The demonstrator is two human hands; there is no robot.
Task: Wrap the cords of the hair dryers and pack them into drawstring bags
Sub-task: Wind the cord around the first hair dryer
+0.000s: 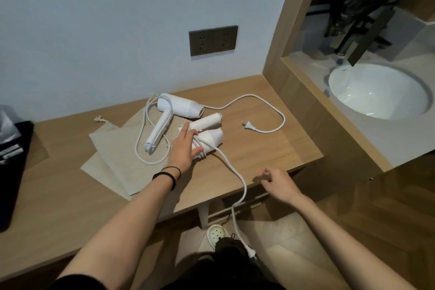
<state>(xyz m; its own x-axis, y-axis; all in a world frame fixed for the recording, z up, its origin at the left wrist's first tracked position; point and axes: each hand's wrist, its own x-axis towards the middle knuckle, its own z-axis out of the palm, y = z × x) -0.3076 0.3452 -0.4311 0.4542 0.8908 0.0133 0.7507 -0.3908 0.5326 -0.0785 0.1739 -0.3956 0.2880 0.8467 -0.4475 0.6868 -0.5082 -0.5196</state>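
Head view, the only one.

- Left grip [182, 148]: fingers laid out fairly straight over the near dryer [211, 136], pressing it to the worktop [270, 148]. Not clenched round it, as far as I can see. A few turns of cord sit right under the fingertips.
- Right grip [276, 183]: released, fingers loosely curled, grasping nothing. It hovers over the worktop's front edge.
- Loose cord [235, 172]: leaves the dryer just past the left grip's thumb, crosses the worktop, passes close by the right grip on its inner side and drops over the edge. Its plug [250, 251] hangs well below both grips, near the floor.
- Far dryer [176, 106]: just beyond the left grip, handle pointing back toward it, cord unwrapped. Far cord [270, 106] loops away past the right grip's reach.
- Bags [113, 146]: flat and unfilled, outboard of the left grip, partly under the far dryer.

Step, as I read it: wrapping the near dryer's cord, begun but mostly undone. Nothing packed.

Next move likely calls for the right grip to take the slack where it runs beside it, haul the hanging plug up and lay further turns round the dryer while the left grip pins the first ones. The tail is long, so keep tension or the turns may slip.
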